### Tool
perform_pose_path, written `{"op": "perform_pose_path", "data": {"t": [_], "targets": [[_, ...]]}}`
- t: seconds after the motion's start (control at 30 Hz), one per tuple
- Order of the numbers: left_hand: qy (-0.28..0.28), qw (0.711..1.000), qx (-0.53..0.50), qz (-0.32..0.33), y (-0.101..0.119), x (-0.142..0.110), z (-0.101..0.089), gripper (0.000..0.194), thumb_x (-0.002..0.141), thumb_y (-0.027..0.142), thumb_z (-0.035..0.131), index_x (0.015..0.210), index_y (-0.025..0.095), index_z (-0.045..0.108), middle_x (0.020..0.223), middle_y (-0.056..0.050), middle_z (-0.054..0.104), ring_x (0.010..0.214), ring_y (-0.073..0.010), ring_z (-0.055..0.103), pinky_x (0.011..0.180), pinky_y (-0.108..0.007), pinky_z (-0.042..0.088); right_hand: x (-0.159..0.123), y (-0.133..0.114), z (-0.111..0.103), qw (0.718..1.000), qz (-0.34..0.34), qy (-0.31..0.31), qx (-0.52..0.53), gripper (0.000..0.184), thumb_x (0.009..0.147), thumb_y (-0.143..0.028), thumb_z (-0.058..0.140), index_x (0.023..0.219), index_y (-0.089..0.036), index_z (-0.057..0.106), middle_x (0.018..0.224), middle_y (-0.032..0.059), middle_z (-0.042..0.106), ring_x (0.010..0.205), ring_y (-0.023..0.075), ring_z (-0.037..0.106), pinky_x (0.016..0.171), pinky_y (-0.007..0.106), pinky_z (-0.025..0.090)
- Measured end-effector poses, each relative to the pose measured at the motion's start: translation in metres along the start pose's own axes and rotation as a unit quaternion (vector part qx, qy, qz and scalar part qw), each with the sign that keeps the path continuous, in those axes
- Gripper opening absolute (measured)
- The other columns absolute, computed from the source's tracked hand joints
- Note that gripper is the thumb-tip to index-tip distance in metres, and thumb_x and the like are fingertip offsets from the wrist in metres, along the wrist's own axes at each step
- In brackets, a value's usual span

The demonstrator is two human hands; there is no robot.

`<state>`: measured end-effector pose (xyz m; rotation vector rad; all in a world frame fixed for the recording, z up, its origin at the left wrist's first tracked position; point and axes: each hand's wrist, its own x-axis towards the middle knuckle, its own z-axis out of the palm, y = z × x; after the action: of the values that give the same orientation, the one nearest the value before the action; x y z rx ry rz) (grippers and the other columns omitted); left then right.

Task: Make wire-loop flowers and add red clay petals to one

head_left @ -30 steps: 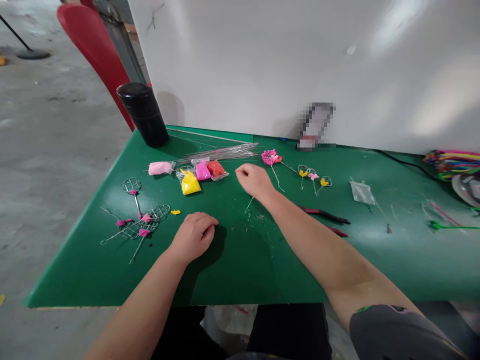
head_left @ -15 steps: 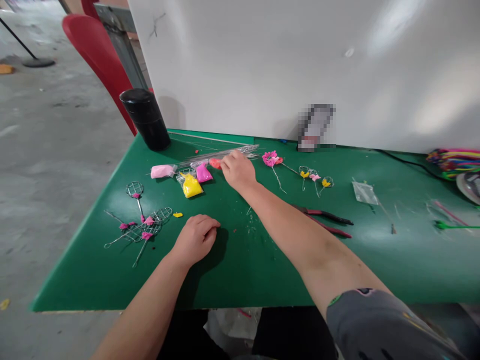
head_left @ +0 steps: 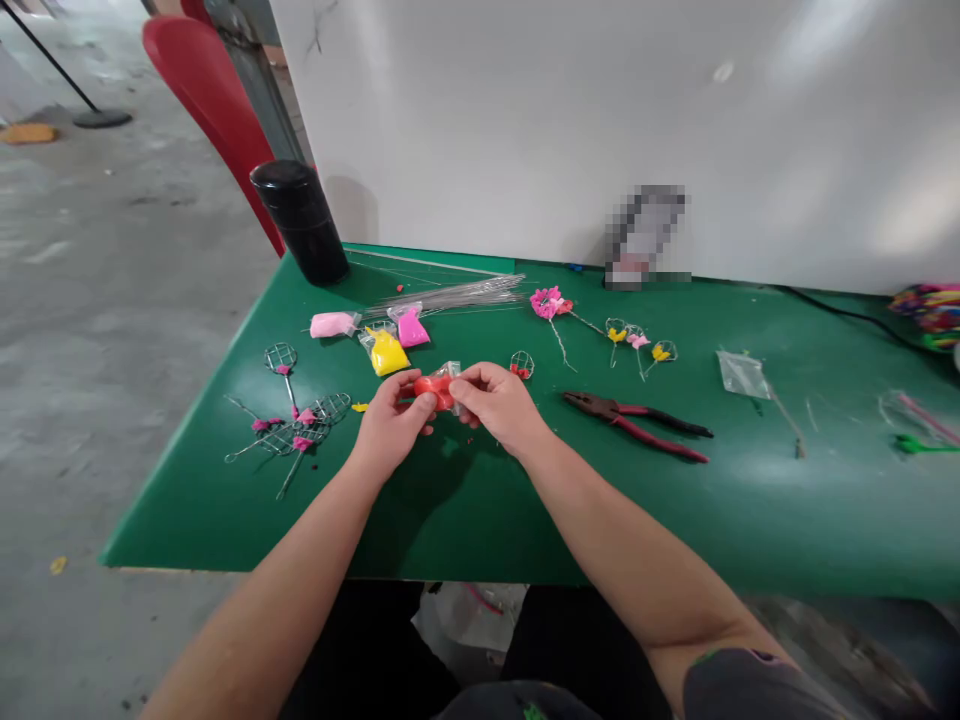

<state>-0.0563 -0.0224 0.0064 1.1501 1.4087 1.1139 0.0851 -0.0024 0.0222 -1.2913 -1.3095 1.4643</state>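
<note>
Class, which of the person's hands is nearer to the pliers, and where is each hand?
Right. The right hand is left of the pliers, not touching them, holding the red packet; the left hand, gripping the packet's other side, is farther left.

No legible text or numbers — pixelated object (head_left: pixel 646 238), cannot tell.

Single head-worn view: looks forward and down, close, from above the near edge of the green tabletop (head_left: pixel 517 535); left edge, near-left corner in frame.
</note>
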Motion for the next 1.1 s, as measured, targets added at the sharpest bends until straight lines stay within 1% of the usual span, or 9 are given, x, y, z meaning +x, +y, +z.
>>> {"op": "perform_pose_path", "data": {"t": [0.13,0.3,0.4,0.5,0.6,0.7,0.83,1.0,1.1], "targets": [[0.024,0.985,0.153,0.072,0.000,0.007,0.007,0.043,0.071,0.030,0.058,0.111,0.018,0.050,0.098,-0.008,0.060,0.070,-0.0145,0.059,0.064,-0.034,0.051,-0.002,0.009,-0.003,0.998,-0.008,0.063,0.005,0.010,0.066,-0.028,0.055,0.071,-0.019,0.053,0.052,-0.0048,0.055,0.048,0.0090,0.052,0.046,0.022,0.041],[0.116,0.909,0.305,0.261,-0.002,0.006,0.021,0.027,0.070,0.026,0.059,0.095,0.016,0.057,0.096,-0.010,0.058,0.096,-0.0223,0.052,0.081,-0.040,0.045,-0.004,0.015,-0.008,0.993,-0.028,0.112,-0.001,0.011,0.065,-0.028,0.057,0.066,-0.019,0.051,0.054,-0.0054,0.055,0.045,0.0075,0.050,0.045,0.022,0.040],[0.017,0.908,0.284,0.308,-0.005,0.001,0.024,0.013,0.073,0.026,0.055,0.083,0.018,0.056,0.079,-0.004,0.057,0.077,-0.0153,0.054,0.067,-0.031,0.048,-0.004,0.018,-0.009,0.996,-0.025,0.071,0.049,0.016,0.065,-0.029,0.059,0.062,-0.020,0.047,0.048,-0.0076,0.050,0.040,0.0062,0.045,0.040,0.020,0.037],[-0.040,0.937,0.229,0.261,-0.007,-0.002,0.022,0.019,0.067,0.030,0.062,0.079,0.018,0.054,0.073,-0.001,0.054,0.059,-0.0099,0.050,0.052,-0.024,0.045,-0.005,0.020,-0.009,0.995,-0.026,0.011,0.101,0.022,0.064,-0.033,0.061,0.060,-0.020,0.044,0.047,-0.0081,0.048,0.038,0.0053,0.042,0.038,0.019,0.035],[-0.073,0.972,0.140,0.174,-0.007,-0.002,0.022,0.018,0.064,0.028,0.063,0.073,0.017,0.052,0.068,0.001,0.055,0.056,-0.0094,0.053,0.053,-0.024,0.046,-0.005,0.021,-0.009,0.992,-0.022,-0.027,0.124,0.024,0.063,-0.036,0.062,0.060,-0.019,0.045,0.048,-0.0078,0.048,0.039,0.0050,0.043,0.038,0.019,0.036],[-0.070,0.993,0.057,0.077,-0.003,-0.002,0.024,0.008,0.065,0.022,0.057,0.069,0.017,0.052,0.062,0.002,0.057,0.054,-0.0096,0.056,0.055,-0.024,0.048,-0.004,0.023,-0.010,0.991,-0.010,-0.025,0.129,0.021,0.066,-0.036,0.059,0.065,-0.020,0.046,0.049,-0.0077,0.048,0.039,0.0052,0.044,0.039,0.019,0.037],[-0.060,0.998,0.024,-0.010,0.000,-0.001,0.026,0.002,0.063,0.017,0.052,0.065,0.016,0.053,0.054,0.004,0.056,0.048,-0.0085,0.055,0.052,-0.023,0.048,-0.006,0.023,-0.011,0.996,0.002,-0.018,0.093,0.016,0.068,-0.034,0.054,0.072,-0.021,0.045,0.049,-0.0088,0.048,0.036,0.0054,0.042,0.036,0.019,0.033],[-0.082,0.996,0.015,-0.032,0.000,-0.001,0.026,0.003,0.063,0.018,0.052,0.061,0.016,0.052,0.051,0.004,0.055,0.045,-0.0081,0.054,0.050,-0.023,0.048,-0.013,0.021,-0.014,0.992,-0.054,0.045,-0.101,0.020,0.067,-0.033,0.056,0.060,-0.020,0.043,0.053,-0.0063,0.050,0.046,0.0070,0.046,0.045,0.021,0.035],[-0.082,0.996,0.039,-0.016,0.001,-0.002,0.026,0.004,0.062,0.018,0.052,0.059,0.016,0.051,0.051,0.004,0.056,0.045,-0.0082,0.055,0.050,-0.022,0.048,-0.013,0.021,-0.016,0.985,-0.057,0.056,-0.151,0.026,0.066,-0.038,0.057,0.057,-0.020,0.042,0.056,-0.0046,0.052,0.050,0.0083,0.046,0.047,0.022,0.036]]}}
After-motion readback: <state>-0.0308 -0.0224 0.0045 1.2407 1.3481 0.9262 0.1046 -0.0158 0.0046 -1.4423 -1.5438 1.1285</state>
